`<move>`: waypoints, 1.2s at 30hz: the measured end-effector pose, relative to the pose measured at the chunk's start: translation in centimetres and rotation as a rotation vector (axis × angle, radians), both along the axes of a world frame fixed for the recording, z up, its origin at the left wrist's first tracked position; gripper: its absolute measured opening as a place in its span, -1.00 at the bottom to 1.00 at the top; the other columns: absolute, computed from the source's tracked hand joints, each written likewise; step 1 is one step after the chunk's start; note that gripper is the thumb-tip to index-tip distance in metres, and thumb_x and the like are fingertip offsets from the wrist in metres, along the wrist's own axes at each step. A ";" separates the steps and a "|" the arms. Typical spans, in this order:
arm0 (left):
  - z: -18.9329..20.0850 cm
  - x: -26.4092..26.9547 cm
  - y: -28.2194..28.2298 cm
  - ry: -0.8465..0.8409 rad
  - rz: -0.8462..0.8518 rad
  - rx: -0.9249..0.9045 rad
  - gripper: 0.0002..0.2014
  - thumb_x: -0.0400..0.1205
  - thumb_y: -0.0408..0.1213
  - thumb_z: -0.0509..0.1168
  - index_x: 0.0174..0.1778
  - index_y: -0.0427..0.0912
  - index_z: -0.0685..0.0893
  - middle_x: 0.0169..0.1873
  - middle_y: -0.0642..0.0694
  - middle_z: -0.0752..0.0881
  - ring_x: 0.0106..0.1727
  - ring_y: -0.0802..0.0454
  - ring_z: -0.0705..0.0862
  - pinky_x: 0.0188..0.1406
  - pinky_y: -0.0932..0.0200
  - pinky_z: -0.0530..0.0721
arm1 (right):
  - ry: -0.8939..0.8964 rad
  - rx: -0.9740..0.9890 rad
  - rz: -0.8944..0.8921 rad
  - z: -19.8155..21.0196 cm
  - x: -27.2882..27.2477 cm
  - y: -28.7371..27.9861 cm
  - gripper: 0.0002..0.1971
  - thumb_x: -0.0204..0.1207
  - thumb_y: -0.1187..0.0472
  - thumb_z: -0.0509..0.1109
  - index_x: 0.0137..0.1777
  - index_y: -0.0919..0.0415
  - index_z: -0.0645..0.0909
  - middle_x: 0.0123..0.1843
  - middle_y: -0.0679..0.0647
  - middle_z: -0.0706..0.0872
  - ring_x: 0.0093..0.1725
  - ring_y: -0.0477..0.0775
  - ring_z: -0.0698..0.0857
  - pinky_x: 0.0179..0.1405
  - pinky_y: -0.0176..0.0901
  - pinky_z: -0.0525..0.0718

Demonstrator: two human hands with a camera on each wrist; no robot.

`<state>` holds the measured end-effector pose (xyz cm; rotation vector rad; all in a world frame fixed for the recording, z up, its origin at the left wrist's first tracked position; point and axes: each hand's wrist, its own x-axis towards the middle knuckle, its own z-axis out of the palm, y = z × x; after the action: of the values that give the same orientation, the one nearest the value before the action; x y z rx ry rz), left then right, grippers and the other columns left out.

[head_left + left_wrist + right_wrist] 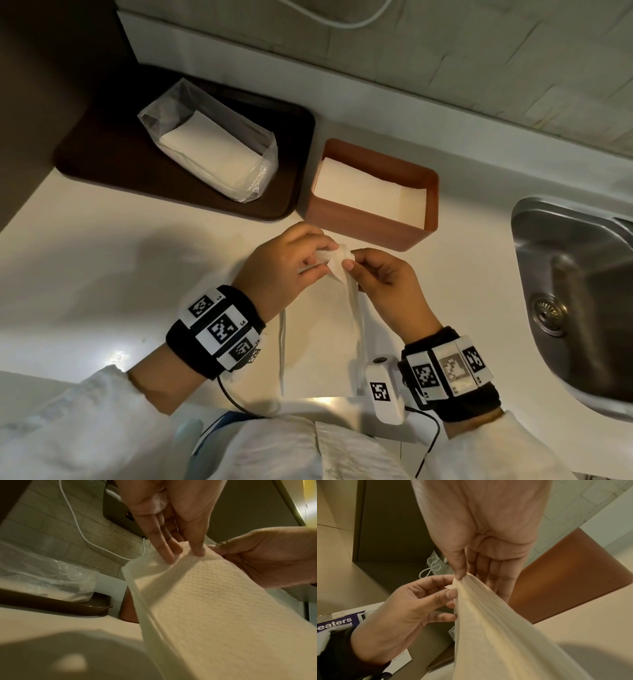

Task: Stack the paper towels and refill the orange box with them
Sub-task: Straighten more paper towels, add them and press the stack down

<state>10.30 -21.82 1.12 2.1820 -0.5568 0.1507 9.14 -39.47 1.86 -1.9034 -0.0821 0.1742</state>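
Note:
Both hands hold one white paper towel [322, 335] by its top edge, just above the counter in front of the orange box [373, 222]. My left hand [320, 255] pinches the upper corner between thumb and fingers; the sheet [214, 608] hangs down from it. My right hand [352, 262] pinches the same edge right beside it, thumb on the near side of the sheet [488, 635]. The orange box [573, 574] stands open, with a flat layer of white towels [370, 192] inside.
A clear plastic bag of folded white towels [212, 150] lies on a dark brown tray [102, 161] at the back left. A steel sink [575, 291] is set into the counter at the right. A white cable [75, 524] hangs on the tiled wall.

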 end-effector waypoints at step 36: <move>1.0 2.3 -0.2 0.007 -0.180 0.012 -0.59 0.45 -0.02 0.26 0.04 -0.22 0.76 -0.16 -0.13 0.79 -0.09 0.15 0.60 -0.11 0.23 0.64 | -0.129 -0.105 0.011 -0.5 -0.6 -0.8 -0.83 0.52 0.32 0.35 0.03 0.16 0.74 -0.09 0.04 0.82 -0.11 -0.08 0.75 -0.10 -0.38 0.67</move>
<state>12.61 -21.99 2.14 2.1304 -0.7479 0.0431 8.54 -40.23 1.34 -2.0181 -0.1734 0.0637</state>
